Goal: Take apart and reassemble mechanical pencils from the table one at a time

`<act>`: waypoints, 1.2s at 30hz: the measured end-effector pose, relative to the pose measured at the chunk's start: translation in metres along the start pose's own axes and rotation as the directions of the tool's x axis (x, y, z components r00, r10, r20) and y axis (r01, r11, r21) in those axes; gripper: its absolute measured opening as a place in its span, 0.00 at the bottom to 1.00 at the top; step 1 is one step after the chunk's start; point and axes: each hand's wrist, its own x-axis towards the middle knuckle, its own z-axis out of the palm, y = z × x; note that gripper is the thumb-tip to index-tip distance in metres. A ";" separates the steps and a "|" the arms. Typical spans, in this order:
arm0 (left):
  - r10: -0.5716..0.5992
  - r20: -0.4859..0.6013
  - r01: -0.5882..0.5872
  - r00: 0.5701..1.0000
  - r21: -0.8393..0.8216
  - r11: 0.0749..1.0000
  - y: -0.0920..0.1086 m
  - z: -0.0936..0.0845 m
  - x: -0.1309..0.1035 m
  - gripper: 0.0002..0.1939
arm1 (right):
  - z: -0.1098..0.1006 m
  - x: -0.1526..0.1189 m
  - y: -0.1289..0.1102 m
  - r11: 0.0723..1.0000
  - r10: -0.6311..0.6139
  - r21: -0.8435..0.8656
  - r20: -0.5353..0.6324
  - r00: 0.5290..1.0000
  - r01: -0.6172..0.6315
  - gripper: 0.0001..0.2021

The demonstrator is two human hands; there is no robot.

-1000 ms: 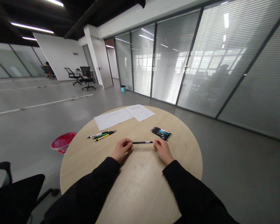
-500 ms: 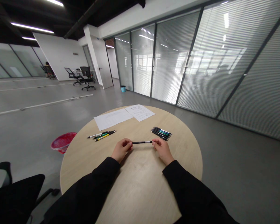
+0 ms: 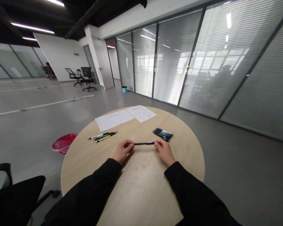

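Note:
A black pen (image 3: 143, 143) lies level between my two hands, just over the round wooden table (image 3: 141, 175). At its left end, my left hand (image 3: 124, 150) pinches it between thumb and fingers. My right hand (image 3: 163, 151) grips the opposite end the same way. Close behind the right hand is a row of several dark pens (image 3: 163, 134), some with blue or green parts. To the left of my left hand lies a smaller group of pens (image 3: 103, 137) in white, green and yellow.
Two printed sheets of paper (image 3: 116, 120) lie toward the table's far edge. A red bin (image 3: 63, 142) stands on the floor at the left, and a black chair (image 3: 19, 194) is at the lower left. Farther off is a small blue bin (image 3: 124, 89) by the glass partition.
The pen has turned about its long axis: its pale marking no longer shows, and the clip now shows near my right hand. Both hands stay in nearly the same place.

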 end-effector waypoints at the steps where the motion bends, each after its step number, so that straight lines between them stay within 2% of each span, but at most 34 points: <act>1: 0.000 0.002 0.000 1.000 -0.001 1.000 0.000 0.000 0.000 0.19 | 0.000 0.000 0.000 1.000 -0.002 -0.001 -0.003 1.000 0.002 0.14; 13: -0.005 0.000 0.005 1.000 -0.009 1.000 0.002 0.000 -0.001 0.18 | 0.000 -0.003 -0.003 0.999 -0.040 -0.036 -0.011 0.999 0.040 0.15; 22: -0.007 0.002 0.007 1.000 -0.017 1.000 -0.001 0.000 0.001 0.18 | -0.002 -0.003 -0.004 0.987 -0.085 -0.139 -0.016 0.996 0.082 0.16; 36: -0.005 0.003 0.005 1.000 -0.014 1.000 -0.002 -0.001 0.001 0.18 | 0.000 -0.003 -0.007 0.996 -0.041 -0.082 0.016 0.999 0.042 0.15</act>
